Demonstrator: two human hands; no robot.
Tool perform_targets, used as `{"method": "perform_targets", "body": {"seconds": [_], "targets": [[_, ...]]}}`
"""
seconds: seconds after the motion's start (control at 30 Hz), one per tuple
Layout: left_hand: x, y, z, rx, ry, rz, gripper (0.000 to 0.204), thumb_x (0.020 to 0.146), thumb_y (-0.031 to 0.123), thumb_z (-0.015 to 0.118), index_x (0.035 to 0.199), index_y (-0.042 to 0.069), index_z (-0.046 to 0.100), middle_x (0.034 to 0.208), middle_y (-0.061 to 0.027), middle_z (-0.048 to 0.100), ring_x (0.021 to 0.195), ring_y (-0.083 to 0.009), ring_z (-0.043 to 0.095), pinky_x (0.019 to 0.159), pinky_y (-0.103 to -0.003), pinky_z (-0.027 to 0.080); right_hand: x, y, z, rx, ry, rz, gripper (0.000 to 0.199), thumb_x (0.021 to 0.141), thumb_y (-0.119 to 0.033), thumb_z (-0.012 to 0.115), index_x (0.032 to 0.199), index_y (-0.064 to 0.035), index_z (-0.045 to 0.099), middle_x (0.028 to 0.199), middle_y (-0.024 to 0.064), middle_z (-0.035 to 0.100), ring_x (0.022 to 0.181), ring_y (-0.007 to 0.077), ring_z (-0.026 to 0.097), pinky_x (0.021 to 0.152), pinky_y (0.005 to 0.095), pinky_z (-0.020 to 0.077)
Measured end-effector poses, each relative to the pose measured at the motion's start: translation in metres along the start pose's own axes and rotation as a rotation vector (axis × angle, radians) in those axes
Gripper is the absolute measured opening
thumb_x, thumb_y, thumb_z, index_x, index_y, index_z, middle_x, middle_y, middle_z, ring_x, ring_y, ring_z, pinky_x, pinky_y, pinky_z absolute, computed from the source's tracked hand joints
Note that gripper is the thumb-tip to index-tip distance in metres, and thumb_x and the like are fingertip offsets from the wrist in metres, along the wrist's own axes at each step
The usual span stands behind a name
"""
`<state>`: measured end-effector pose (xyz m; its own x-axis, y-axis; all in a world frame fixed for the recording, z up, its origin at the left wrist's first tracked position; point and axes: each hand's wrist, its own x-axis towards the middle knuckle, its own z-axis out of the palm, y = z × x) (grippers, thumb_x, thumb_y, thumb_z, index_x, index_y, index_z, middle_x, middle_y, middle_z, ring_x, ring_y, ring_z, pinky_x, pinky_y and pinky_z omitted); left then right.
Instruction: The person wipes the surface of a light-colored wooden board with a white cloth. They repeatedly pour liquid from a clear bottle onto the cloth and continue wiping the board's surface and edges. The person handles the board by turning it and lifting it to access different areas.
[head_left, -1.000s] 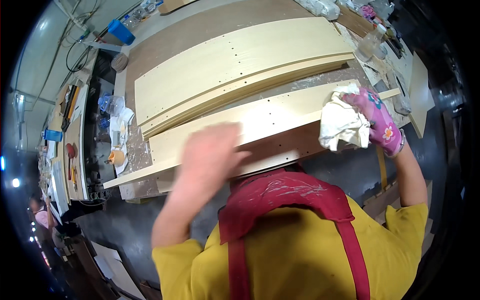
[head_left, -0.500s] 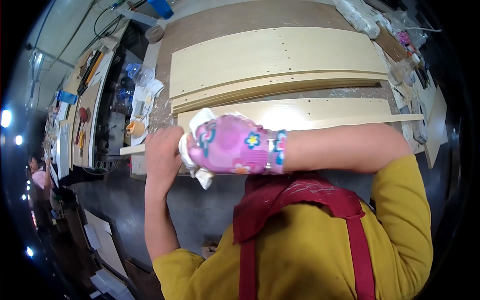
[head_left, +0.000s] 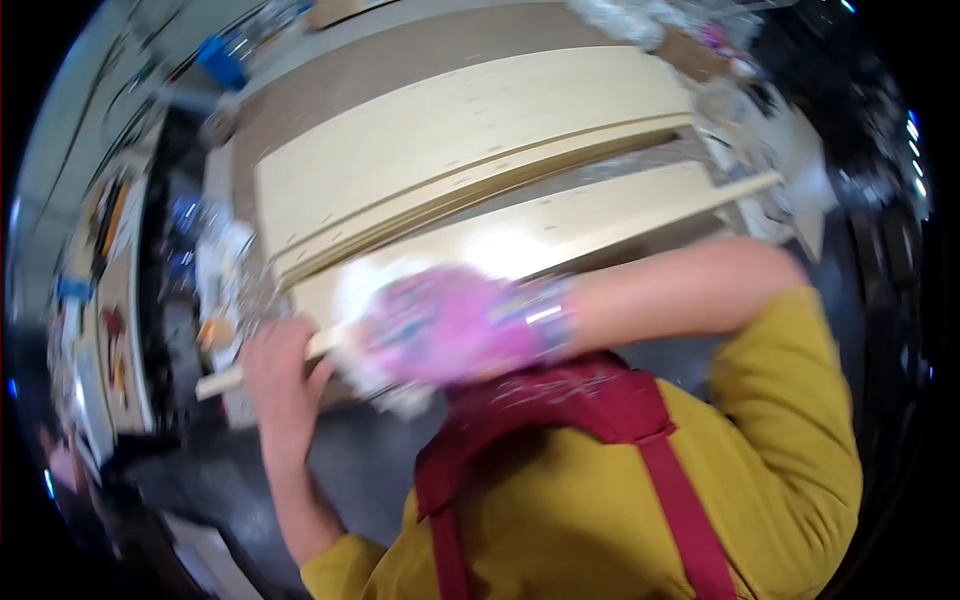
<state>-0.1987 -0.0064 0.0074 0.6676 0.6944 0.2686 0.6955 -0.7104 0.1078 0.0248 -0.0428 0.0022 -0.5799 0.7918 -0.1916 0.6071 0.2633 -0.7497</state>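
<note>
A long pale wooden strip (head_left: pixel 735 192) lies along the near side of the bench, its right end jutting past the pale board (head_left: pixel 630 190) behind it. Near its left end, my bare left hand (head_left: pixel 280 365) grips the strip, fingers over the top and thumb on the near side. My right hand (head_left: pixel 435 325), in a pink flowered glove and smeared by motion, presses a crumpled white cloth (head_left: pixel 405 398) onto the strip just right of my left hand. The glove hides the fingers, and cloth shows on several sides of it. My right forearm crosses above the strip.
Behind lies a stack of pale curved panels (head_left: pixel 480 115) with small holes. Plastic wrap (head_left: pixel 620 22) and clutter line the bench's far right. At left are an orange piece (head_left: pixel 215 333), white papers and a side bench (head_left: pixel 125 370) with tools. A person in pink (head_left: pixel 65 465) is far left.
The view has turned and shifted, so the bench sits tilted and further left. My left hand still grips the strip; my gloved right hand with the cloth stays close beside it, now blurred.
</note>
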Motion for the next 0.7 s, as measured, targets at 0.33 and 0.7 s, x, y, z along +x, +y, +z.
{"method": "perform_targets", "body": {"seconds": [0.33, 0.7], "targets": [[-0.006, 0.01, -0.004, -0.004, -0.014, -0.112, 0.035, 0.058, 0.012, 0.077, 0.08, 0.004, 0.051, 0.079, -0.012, 0.052, 0.08, -0.0326, 0.05, 0.071, -0.039, 0.036, -0.158, 0.027, -0.074, 0.014, 0.206, 0.669, 0.046, 0.088, -0.054, 0.049, 0.1, -0.012, 0.064, 0.099, 0.011, 0.065, 0.095, 0.0203, 0.061, 0.082, 0.0298, 0.0493], [-0.011, 0.002, -0.003, -0.024, -0.004, -0.053, 0.038, 0.06, 0.015, 0.077, 0.09, 0.006, 0.056, 0.092, -0.0097, 0.059, 0.091, -0.0317, 0.053, 0.08, -0.041, 0.038, -0.051, -0.009, -0.027, -0.306, 0.213, 0.048, 0.049, 0.092, -0.05, 0.04, 0.082, -0.0069, 0.061, 0.081, 0.0153, 0.064, 0.08, 0.0311, 0.063, 0.077, 0.0396, 0.0504]]}}
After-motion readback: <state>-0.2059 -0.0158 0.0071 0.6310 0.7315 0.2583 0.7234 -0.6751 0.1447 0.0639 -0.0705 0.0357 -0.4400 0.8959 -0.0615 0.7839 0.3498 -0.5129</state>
